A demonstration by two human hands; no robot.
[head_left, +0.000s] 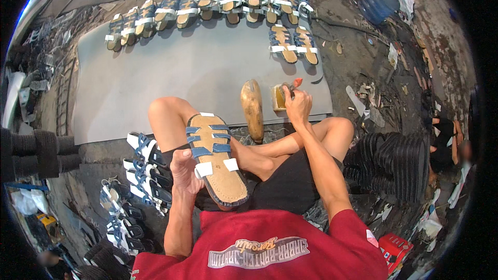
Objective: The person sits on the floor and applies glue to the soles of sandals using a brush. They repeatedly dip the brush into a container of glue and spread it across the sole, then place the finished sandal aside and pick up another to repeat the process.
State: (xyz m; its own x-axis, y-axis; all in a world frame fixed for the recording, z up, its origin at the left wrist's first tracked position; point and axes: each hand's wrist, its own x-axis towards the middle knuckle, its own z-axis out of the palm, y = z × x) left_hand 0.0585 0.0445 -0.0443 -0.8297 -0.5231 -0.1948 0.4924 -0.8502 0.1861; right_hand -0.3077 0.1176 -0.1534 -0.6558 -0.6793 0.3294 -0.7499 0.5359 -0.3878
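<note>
My left hand (185, 170) is closed around the left edge of an unfinished sandal (223, 176). This sandal has a tan insole, blue strap pieces laid along both sides and white tabs near its lower end. Over a small square tub (279, 98) of yellowish stuff, my right hand (299, 105) grips a slim tool with a red end (298, 82), seemingly a brush; its lower tip is hidden at the tub. Left of the tub, a worn yellow-brown shoe last (252, 109) lies on the grey sheet (171, 83).
Several blue-strapped sandals (211, 0) line the sheet's far edge, with a pair of sandals (291, 46) nearer at right. More sandals (148, 171) sit by my left knee. Dark ridged soles (399, 166) are stacked at right. A blue water jug (377, 4) lies far right.
</note>
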